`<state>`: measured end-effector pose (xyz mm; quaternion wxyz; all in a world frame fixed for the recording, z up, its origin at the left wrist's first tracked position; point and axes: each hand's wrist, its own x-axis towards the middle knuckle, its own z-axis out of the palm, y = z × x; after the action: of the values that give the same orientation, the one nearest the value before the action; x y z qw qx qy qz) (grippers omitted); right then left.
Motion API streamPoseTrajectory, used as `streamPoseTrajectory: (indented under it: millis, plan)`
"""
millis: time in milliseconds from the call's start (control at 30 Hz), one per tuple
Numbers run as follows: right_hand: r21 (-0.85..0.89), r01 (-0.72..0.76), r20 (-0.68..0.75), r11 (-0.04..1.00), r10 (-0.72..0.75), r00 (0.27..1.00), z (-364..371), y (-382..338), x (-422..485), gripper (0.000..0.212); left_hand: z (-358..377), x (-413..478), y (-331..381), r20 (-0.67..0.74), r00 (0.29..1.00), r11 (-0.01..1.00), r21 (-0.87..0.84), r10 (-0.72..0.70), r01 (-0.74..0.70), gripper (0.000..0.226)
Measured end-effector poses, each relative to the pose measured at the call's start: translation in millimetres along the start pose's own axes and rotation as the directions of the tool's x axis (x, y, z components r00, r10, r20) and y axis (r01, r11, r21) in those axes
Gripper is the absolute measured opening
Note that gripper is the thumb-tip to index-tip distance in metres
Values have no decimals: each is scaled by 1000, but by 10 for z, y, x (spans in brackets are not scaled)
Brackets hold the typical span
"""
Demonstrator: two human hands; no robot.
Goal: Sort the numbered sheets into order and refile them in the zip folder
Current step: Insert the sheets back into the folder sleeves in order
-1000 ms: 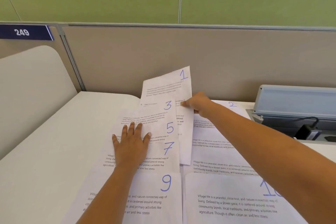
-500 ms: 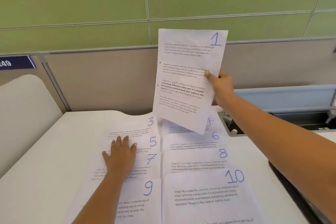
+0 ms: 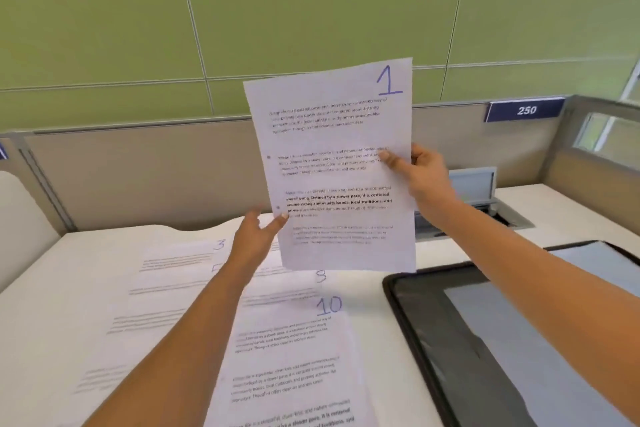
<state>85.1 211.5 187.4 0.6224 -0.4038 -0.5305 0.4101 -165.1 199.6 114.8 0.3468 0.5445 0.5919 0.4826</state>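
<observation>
White desk (image 3: 52, 288), green wall (image 3: 311, 10): right hand's (image 3: 426, 173) grip pinches sheet 1 (image 3: 332, 166), left hand's (image 3: 252, 236) thumb touches its edge.

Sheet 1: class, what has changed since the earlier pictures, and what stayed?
The right hand lifted sheet 1 off the desk and holds it upright. The left hand rose from the numbered sheets to touch its left edge. Those sheets stayed laid out.
</observation>
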Motion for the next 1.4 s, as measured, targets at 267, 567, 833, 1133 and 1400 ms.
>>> streamPoseTrajectory:
  millis: [267, 567, 833, 1133, 1400]
  plan:
    - [-105, -171, -57, 980, 166, 984, -1113, -197, -325, 13, 1038, -575, 582, 76, 997, 928, -370, -21, 47, 14]
    - [-209, -432, 24, 877, 446, 894, -2366, 159, -933, 33, 2066, -1171, 613, 191, 963, 859, -443, -191, 258, 15]
    - [-240, -508, -159, 828, 482, 861, -3238, 505, -1169, 28, 2917, -1627, 289, 50, 960, 958, -65, -277, 280, 15]
    - [-358, -599, -237, 716, 551, 800, -3626, 763, -1332, 28, 3071, -1939, -191, 304, 935, 640, 759, -182, -122, 61]
    - [-324, -619, -293, 715, 546, 785, -3606, 748, -1385, 25, 2988, -1956, -246, 343, 917, 559, 810, -205, -178, 57]
